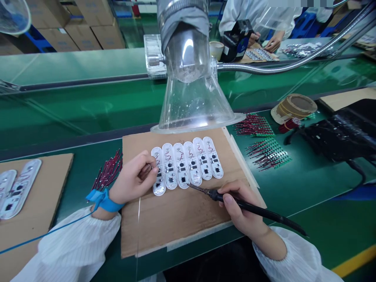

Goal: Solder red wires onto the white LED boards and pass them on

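Six white boards (pixel 181 166) lie side by side on cardboard (pixel 176 219), closer to its far edge than near edge. Right hand (pixel 245 219) clamped around soldering iron (pixel 270 215); tip just beside near ends of third and fourth boards from left, contact cannot tell. Left hand (pixel 136 176) by leftmost board, fingers curled; cannot tell whether they pinch something. Possible trouble: boards seem loose, so small push of hand may shift row; slip of iron, if hot, may scorch neighbour board or red wires (pixel 200 150).
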A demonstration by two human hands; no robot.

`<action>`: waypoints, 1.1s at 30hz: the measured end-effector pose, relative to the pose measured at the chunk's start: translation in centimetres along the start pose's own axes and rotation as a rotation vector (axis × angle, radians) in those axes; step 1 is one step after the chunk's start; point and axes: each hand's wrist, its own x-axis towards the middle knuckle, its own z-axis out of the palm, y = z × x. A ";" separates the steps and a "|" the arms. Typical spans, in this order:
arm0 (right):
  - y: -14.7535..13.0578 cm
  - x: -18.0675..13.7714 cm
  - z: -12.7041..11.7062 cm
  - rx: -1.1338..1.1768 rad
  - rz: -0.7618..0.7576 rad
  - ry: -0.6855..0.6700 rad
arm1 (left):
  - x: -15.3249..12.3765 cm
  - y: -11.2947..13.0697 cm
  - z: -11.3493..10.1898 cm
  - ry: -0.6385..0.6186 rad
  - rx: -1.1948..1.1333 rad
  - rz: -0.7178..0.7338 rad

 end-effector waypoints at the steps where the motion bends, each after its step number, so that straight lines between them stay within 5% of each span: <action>1: 0.1 0.0 0.0 0.003 0.003 0.005 | 0.0 0.0 0.0 -0.001 -0.005 0.003; 33: -0.1 0.3 0.1 0.038 0.021 -0.011 | -0.1 -0.1 0.1 -0.054 -0.005 -0.057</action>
